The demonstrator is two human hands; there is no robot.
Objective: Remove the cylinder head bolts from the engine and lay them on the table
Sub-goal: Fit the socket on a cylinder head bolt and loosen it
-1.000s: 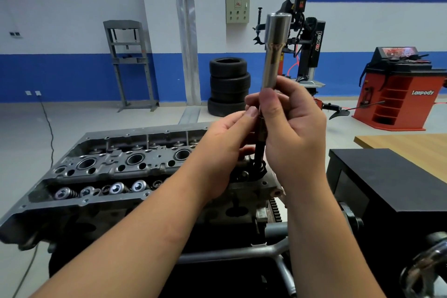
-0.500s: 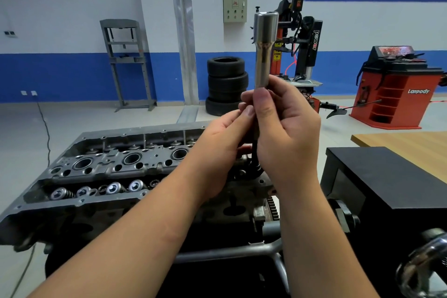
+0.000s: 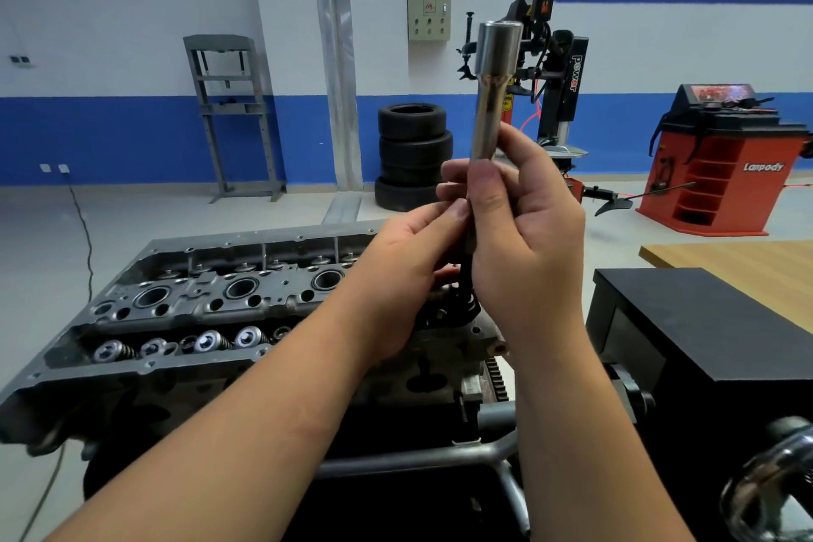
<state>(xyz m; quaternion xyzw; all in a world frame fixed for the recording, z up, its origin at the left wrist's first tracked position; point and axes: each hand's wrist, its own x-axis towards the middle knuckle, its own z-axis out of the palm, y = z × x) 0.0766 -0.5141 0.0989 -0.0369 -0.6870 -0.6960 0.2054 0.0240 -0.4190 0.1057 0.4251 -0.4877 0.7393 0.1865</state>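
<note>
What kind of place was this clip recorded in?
Most likely an auto repair workshop or a training garage. An engine cylinder head sits on a stand, tyres are stacked by the wall, and a red wheel balancer stands beyond a tyre changer.

left hand [image 3: 409, 273]: bare, no glove | right hand [image 3: 528, 242]: bare | forearms: sleeveless

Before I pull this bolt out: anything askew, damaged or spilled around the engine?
Nothing stands out. Both hands, left and right, hold the socket upright over a bolt at the head's right end. No spill or damage shows.
</note>
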